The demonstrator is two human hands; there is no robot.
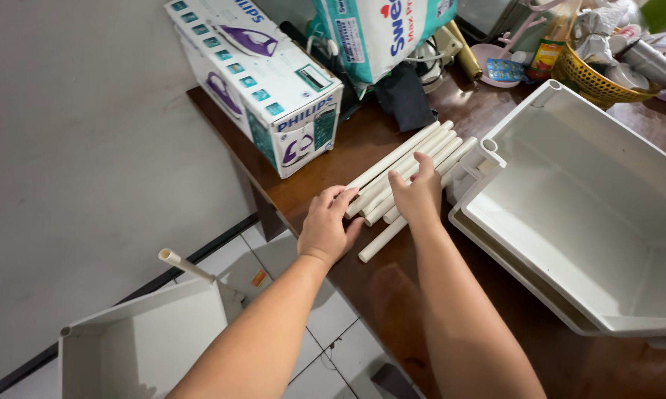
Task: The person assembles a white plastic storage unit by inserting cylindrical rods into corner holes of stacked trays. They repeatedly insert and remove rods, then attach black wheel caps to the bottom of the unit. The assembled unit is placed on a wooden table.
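While viewed from above, nearest the camera: white plastic bin (137, 347) low on the tiled floor (325, 347), one white tube (187, 265) standing up from its corner.

Above that, two bare forearms reaching forward onto a dark brown wooden table (392, 288).

Left hand (327, 225): palm down, fingers spread and flat, resting at the near end of a bundle of white tubes (407, 170); fingertips touching the nearest tubes, nothing gripped.

Right hand (419, 193): palm down, fingers extended and slightly apart, pressed on top of the same bundle, just beside the left hand; not closed around any tube.

Tubes: lying side by side on the table, running diagonally from near left to far right; one tube sticking out nearer than the rest, below the right wrist.

Right of the bundle, touching or nearly touching it: stack of white plastic trays (592, 222), open side up, round sockets at the corners.

Left and farther: white carton (263, 81) picturing a purple iron, at the table edge against the grey wall (74, 148).

Farthest: soft plastic pack in white and teal (377, 33), dark cloth (407, 96) beneath it, yellow woven basket (595, 81) with mixed items, pink dish (492, 59). Contents of the basket too cluttered to identify.
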